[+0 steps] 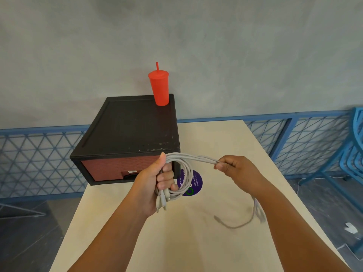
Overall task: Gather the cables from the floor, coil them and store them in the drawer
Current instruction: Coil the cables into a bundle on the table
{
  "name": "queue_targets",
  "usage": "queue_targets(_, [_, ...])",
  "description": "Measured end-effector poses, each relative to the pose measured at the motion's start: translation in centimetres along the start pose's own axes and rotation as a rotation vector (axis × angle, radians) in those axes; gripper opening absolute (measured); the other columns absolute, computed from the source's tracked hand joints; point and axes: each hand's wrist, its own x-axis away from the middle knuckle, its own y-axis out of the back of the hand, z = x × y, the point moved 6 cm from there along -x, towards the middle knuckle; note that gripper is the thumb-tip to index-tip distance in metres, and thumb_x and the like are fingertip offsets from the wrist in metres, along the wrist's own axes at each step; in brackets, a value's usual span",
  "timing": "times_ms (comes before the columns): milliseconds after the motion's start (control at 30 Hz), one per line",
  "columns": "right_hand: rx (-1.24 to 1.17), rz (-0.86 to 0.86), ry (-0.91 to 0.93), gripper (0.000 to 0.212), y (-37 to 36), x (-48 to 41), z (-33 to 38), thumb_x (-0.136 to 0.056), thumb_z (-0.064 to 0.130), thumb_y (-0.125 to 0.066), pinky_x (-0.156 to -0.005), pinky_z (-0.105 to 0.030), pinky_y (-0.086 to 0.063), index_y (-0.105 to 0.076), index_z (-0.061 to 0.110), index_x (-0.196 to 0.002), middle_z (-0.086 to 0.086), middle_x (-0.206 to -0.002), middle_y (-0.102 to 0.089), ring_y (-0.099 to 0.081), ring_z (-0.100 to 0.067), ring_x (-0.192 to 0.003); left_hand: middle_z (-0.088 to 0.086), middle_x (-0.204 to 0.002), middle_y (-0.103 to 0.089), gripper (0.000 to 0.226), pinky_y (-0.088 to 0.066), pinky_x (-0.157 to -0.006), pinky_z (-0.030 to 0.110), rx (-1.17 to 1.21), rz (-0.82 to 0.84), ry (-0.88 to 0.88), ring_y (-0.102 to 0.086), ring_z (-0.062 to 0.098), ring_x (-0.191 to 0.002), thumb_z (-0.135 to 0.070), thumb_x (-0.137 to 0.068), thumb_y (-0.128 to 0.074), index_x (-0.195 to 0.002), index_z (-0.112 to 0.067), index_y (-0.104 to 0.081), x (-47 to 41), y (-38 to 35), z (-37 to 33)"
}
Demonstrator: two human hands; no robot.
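Note:
My left hand (160, 180) is closed around a coil of white cables (185, 174), with their plug ends hanging below my fingers. The same cables run taut to the right, where my right hand (232, 167) pinches the strands. Their loose tail (241, 222) hangs blurred under my right forearm, above the table. Just behind my left hand stands the black drawer unit (129, 130), and its reddish-brown drawer front (115, 169) is closed.
A red tumbler with a straw (159, 87) stands on the drawer unit's back right corner. The unit rests on a cream table (176, 232) with a round purple sticker (194, 183). A blue lattice fence (39, 160) runs behind; a blue chair (351, 154) stands at right.

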Motion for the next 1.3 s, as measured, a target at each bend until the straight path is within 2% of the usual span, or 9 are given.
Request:
queue_targets(200, [0.392,-0.082,0.044,0.042,1.8,0.0,-0.4,-0.087,0.044,-0.051,-0.053,-0.027,-0.030,-0.049,0.012,-0.061,0.003,-0.052,-0.043,-0.039,-0.011,-0.051,-0.009,-0.035,-0.030,0.038,-0.043,-0.040,0.018,0.144,-0.003,-0.034,-0.029,0.005,-0.026,-0.045,-0.078,-0.049,-0.053,-0.017,-0.045,0.1,1.2,-1.1])
queue_targets(400, [0.479,-0.078,0.034,0.039,4.0,-0.4,-0.6,-0.081,0.044,-0.061,-0.047,-0.023,-0.025,-0.047,0.017,-0.056,0.004,-0.050,-0.042,-0.038,-0.010,-0.049,-0.008,-0.034,-0.031,0.039,-0.043,-0.039,0.018,0.129,-0.053,-0.080,-0.031,0.007,-0.025,-0.045,-0.079,-0.048,-0.053,-0.017,-0.046,0.4,3.5,-3.1])
queue_targets(567, [0.774,-0.110,-0.037,0.039,4.9,-1.4,-3.8,-0.088,0.047,-0.051,-0.047,-0.023,-0.029,-0.041,0.023,-0.059,0.005,-0.055,-0.045,-0.044,-0.010,-0.054,-0.006,-0.033,-0.031,0.040,-0.043,-0.038,0.018,0.218,-0.128,-0.077,-0.031,0.008,-0.025,-0.045,-0.083,-0.047,-0.054,-0.018,-0.045,0.3,5.7,-3.6])
queue_targets(867, [0.687,0.106,-0.288,0.036,-0.9,2.6,-16.3,-0.090,0.045,-0.048,-0.059,-0.029,-0.036,-0.038,0.028,-0.059,0.009,-0.060,-0.044,-0.051,-0.018,-0.068,-0.006,-0.033,-0.032,0.042,-0.043,-0.039,0.016,0.361,-0.270,-0.076,-0.033,0.009,-0.025,-0.045,-0.092,-0.041,-0.060,-0.018,-0.041,-0.8,10.1,-2.2])
queue_targets(1000, [0.716,0.140,-0.336,0.037,-1.9,4.0,-18.7,-0.092,0.042,-0.044,-0.062,-0.028,-0.036,-0.034,0.027,-0.059,0.009,-0.063,-0.042,-0.050,-0.017,-0.072,-0.007,-0.034,-0.032,0.041,-0.044,-0.040,0.017,0.297,-0.337,-0.022,-0.032,0.008,-0.025,-0.045,-0.091,-0.044,-0.061,-0.017,-0.043,-1.1,11.5,-0.8])
queue_targets(1100, [0.792,0.171,-0.391,0.036,-1.7,4.4,-19.8,-0.091,0.041,-0.043,-0.074,-0.028,-0.040,-0.028,0.031,-0.060,0.007,-0.077,-0.039,-0.055,-0.019,-0.092,-0.008,-0.035,-0.030,0.041,-0.043,-0.042,0.019,0.162,-0.366,0.033,-0.029,0.007,-0.027,-0.043,-0.092,-0.044,-0.062,-0.016,-0.044,-1.3,11.4,0.5])
queue_targets(1200, [0.802,0.221,-0.460,0.009,-1.5,4.9,-19.8,-0.084,0.038,-0.055,-0.088,-0.030,-0.040,-0.046,0.036,-0.087,0.002,-0.104,-0.047,-0.051,-0.020,-0.110,-0.008,-0.035,-0.030,0.041,-0.044,-0.042,0.022,0.013,-0.337,0.096,-0.030,0.006,-0.028,-0.040,-0.094,-0.044,-0.062,-0.015,-0.044,-1.5,10.7,1.9])
queue_targets(1233, [0.803,0.242,-0.491,0.031,-1.6,4.8,-19.5,-0.080,0.036,-0.060,-0.093,-0.031,-0.040,-0.049,0.033,-0.109,0.001,-0.116,-0.047,-0.047,-0.020,-0.116,-0.008,-0.036,-0.030,0.041,-0.044,-0.043,0.023,-0.021,-0.330,0.116,-0.030,0.006,-0.028,-0.040,-0.093,-0.044,-0.062,-0.015,-0.044,-1.6,10.4,2.4])
queue_targets(1300, [0.710,0.306,-0.504,0.075,-2.6,4.0,-18.3,-0.072,0.033,-0.070,-0.101,-0.034,-0.038,-0.033,0.028,-0.137,-0.002,-0.134,-0.041,-0.040,-0.022,-0.125,-0.007,-0.037,-0.030,0.041,-0.042,-0.048,0.026,-0.072,-0.323,0.143,-0.030,0.007,-0.029,-0.041,-0.093,-0.045,-0.062,-0.014,-0.044,-1.7,9.8,3.0])
